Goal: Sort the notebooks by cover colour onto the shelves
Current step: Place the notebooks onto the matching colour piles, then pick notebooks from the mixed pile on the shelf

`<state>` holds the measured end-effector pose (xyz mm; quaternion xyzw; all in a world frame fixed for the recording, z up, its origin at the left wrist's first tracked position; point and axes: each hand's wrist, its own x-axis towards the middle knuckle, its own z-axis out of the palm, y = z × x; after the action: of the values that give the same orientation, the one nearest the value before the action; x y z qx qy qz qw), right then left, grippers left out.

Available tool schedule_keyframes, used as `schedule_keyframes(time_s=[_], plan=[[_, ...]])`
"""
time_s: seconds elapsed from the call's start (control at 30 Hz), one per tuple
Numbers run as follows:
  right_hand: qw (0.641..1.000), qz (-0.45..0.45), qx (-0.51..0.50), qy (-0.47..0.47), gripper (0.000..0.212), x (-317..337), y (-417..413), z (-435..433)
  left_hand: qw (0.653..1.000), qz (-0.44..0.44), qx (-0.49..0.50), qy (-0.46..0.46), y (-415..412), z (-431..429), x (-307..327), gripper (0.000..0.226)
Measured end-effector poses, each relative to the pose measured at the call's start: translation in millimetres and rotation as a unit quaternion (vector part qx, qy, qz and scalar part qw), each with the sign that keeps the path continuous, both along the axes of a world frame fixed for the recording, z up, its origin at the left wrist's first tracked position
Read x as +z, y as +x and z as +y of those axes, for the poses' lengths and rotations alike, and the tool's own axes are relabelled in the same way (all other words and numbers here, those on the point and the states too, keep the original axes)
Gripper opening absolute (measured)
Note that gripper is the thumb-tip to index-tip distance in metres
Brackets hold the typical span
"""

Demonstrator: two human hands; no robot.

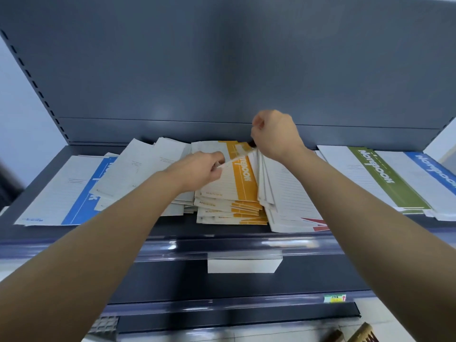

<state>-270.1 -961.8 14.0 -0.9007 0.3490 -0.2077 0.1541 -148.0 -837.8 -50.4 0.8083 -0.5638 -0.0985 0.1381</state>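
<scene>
Grey metal shelf (172, 227) carries an orange-striped notebook stack (243, 185) at its middle. The left hand (198, 169) pinches the top cover's far corner between thumb and curled fingers. The right hand (276, 137) is clenched round the far edges of a white notebook sheaf (266, 186) tilted up against the stack's right side. A green-striped notebook (385, 180) lies well right.

This is a shop's stationery aisle. Grey metal gondola shelving (123, 228) with a slotted upright (37, 87) carries clear price-label strips (222, 245), a coloured price tag (334, 298) and stacks of identical notebooks (244, 183).
</scene>
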Motion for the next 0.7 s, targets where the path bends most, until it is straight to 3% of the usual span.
schedule_keyframes(time_s=[0.13, 0.33, 0.43, 0.7], plan=[[1.0, 0.0, 0.003, 0.002, 0.024, -1, 2, 0, 0.994, -0.039, -0.04, 0.093, -4, -1, -15, 0.035], [0.999, 0.027, 0.015, -0.01, 0.023, -3, 5, 6, 0.995, 0.014, -0.025, 0.099, -4, -1, -16, 0.048], [0.998, 0.053, 0.024, -0.02, 0.022, -3, 12, 11, 0.998, 0.036, 0.004, 0.059, -3, 4, -7, 0.039], [0.972, 0.141, 0.075, -0.172, 0.004, 2, 33, 32, 0.984, -0.15, 0.089, -0.045, 14, 37, 39, 0.034]])
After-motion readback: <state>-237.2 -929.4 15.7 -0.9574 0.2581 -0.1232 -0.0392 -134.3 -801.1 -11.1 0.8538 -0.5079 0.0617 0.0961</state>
